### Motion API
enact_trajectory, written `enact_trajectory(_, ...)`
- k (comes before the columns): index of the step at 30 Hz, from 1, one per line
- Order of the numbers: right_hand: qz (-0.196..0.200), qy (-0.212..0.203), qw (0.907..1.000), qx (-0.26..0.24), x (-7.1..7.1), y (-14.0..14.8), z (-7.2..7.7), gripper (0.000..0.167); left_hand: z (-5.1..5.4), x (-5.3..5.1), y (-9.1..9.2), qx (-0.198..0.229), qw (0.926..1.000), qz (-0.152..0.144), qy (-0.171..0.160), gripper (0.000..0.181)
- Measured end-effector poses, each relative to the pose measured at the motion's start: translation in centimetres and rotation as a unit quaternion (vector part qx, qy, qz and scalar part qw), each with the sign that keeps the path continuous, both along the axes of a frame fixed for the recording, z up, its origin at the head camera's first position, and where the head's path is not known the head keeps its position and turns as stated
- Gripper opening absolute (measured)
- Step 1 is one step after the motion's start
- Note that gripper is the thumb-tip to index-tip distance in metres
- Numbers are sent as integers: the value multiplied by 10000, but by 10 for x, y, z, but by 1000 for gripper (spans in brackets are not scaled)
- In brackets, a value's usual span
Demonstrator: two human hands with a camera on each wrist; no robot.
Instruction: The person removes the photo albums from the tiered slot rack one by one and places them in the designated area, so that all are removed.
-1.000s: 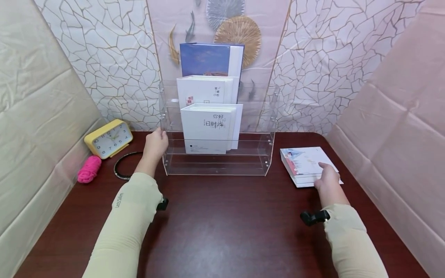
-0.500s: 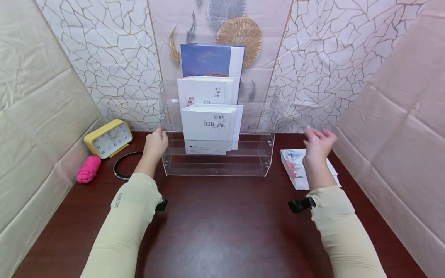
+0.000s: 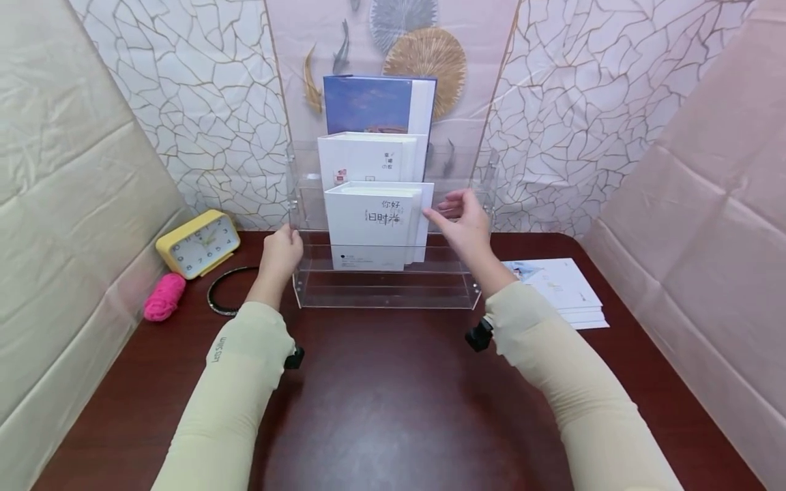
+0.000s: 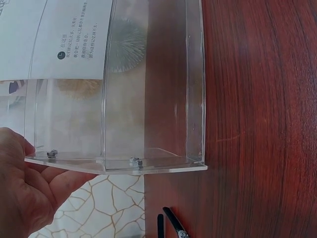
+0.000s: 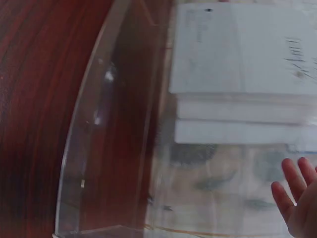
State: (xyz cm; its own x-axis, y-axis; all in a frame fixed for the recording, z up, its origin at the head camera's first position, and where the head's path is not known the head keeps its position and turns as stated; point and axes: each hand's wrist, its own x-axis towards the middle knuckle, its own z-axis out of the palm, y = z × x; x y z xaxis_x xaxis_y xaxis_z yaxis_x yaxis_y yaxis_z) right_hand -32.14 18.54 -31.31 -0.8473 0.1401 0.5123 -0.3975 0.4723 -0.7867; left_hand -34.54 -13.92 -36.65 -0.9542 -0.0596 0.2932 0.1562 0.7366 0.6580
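A: First entry?

B: Right hand [image 3: 464,221]: fingers spread, holding nothing, beside the right edge of the front white book [image 3: 359,228]; contact unclear. Left hand [image 3: 281,254]: fingers gripping the side of the clear rack [image 3: 387,298].

A: Front white book, location?

B: Standing in the clear rack's foremost tier.

A: Possible faults?

B: A knock from the right hand could turn it askew; a loosened left grip could let the rack slide on the worktop [image 3: 381,389].

A: Outermost?

B: Book stack [image 3: 565,286], right: a low right sleeve [image 3: 571,375] could brush it crooked.
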Motion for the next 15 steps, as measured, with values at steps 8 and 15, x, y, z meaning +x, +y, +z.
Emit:
enact_trajectory(8, -240, 223, 9994, 59, -5, -20, -13, 63, -4, 0, 1, -11, 10000, -1, -56, 31)
enact_trajectory(15, -83, -310, 9984, 460, -8, -21, -13, 55, -1, -2, 1, -69, 9999, 7, 130, 30)
